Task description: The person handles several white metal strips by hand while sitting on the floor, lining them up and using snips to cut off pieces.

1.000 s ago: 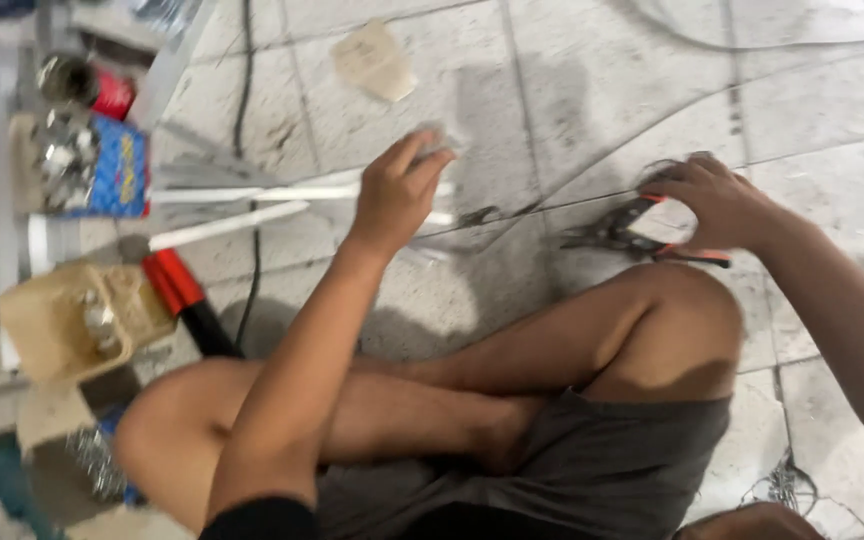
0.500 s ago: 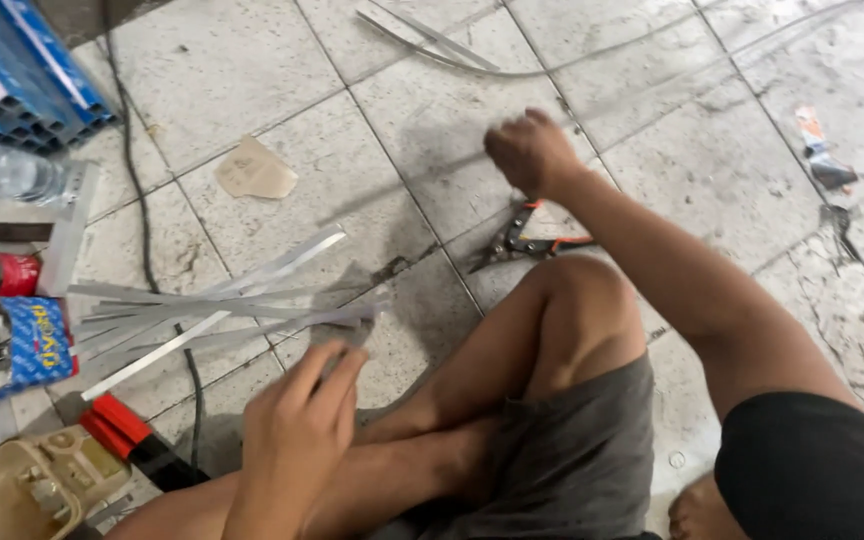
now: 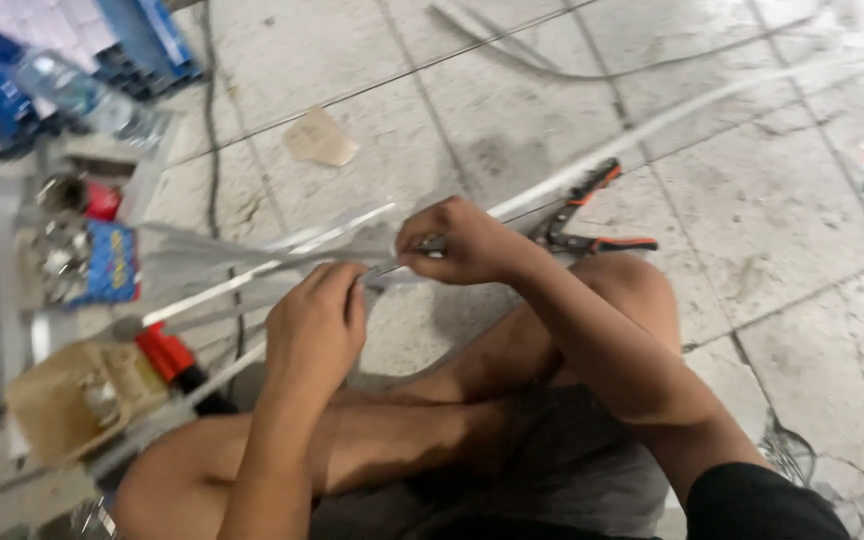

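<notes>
Both hands are closing on a long pale strip point(image 3: 652, 125) that is running on a slant from the lower left up to the far right, its long axis crossing the floor point(image 3: 512, 110) above the bent knees. The right hand point(image 3: 457, 243) is pinching it with curled fingers; the left hand point(image 3: 317, 322) is gripping its near end just beside, the two hands almost touching. More strips point(image 3: 252, 262) are fanning out leftward from the hands, lying flat on the tiles. Snips point(image 3: 592, 215) with red-and-black handles are lying just behind the right hand, under the strip's line. A black cable point(image 3: 214, 130) is running up the floor at left, near a scrap of card point(image 3: 320, 138). A brown box point(image 3: 72, 395) at lower left is holding small metal bits, blurred. A blue crate point(image 3: 142, 50) is sitting top left, a plastic bottle point(image 3: 77, 92) lying against it.
</notes>
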